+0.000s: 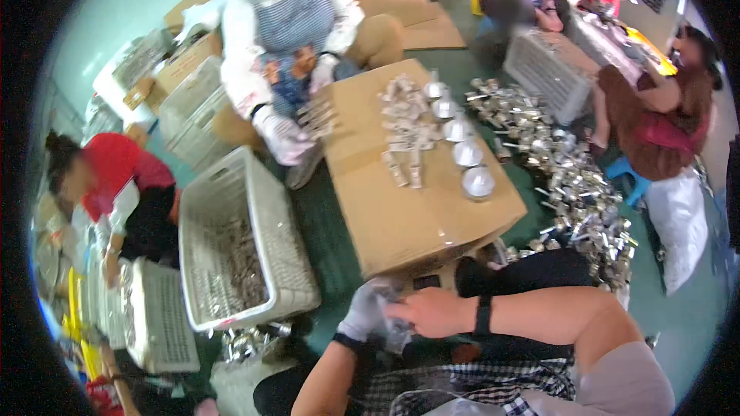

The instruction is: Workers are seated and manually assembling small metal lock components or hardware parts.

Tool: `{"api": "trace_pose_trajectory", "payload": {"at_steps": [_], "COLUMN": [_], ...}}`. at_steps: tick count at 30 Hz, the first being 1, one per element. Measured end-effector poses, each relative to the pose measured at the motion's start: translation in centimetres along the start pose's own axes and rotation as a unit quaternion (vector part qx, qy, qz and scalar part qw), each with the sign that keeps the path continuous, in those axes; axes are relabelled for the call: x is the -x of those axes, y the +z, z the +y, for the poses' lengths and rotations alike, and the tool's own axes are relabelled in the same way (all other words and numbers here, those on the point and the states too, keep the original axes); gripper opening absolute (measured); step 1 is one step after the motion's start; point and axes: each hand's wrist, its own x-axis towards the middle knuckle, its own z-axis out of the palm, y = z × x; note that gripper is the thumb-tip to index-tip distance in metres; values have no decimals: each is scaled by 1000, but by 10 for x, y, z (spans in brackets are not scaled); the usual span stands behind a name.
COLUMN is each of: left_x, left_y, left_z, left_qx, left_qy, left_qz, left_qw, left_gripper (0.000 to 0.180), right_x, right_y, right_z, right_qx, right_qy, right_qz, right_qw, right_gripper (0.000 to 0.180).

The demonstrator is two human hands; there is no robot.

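My left hand (pixel 362 313), in a white glove, is closed around a small shiny, partly see-through piece (pixel 397 334) whose kind I cannot make out. From the right, my bare right hand (pixel 436 313) reaches over with bent fingers that meet the same piece. Both hands are close together above my lap, just off the near edge of a cardboard box (pixel 385 216). On that box, several silver cone-shaped metal parts (pixel 467 154) stand in a row along the right side. Small pale pieces (pixel 402 115) lie in a cluster beside them.
A white plastic crate (pixel 293 258) partly filled with small parts stands at left. Heaped metal parts (pixel 570 177) cover the floor at right. Across the box sits a person whose gloved hand (pixel 281 137) is near its far-left edge. Others work near more crates (pixel 551 73).
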Motion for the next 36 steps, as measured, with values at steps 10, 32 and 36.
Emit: {"api": "trace_pose_trajectory", "payload": {"at_steps": [10,32,36], "left_x": [0,1,4], "left_y": [-9,-10,-11], "left_z": [-21,-2,-26], "left_qx": [473,388,408], "left_qy": [-223,-223,-229], "left_qz": [43,45,60], "left_qw": [851,893,882], "left_gripper": [16,25,25], "right_x": [-5,-7,-4], "right_y": [21,20,16], "right_z": [14,8,9], "right_qx": [-17,-8,-17], "right_qy": [-21,-44,-26], "right_qz": [1,49,21], "right_qw": [1000,998,999], "right_gripper": [35,23,22]}}
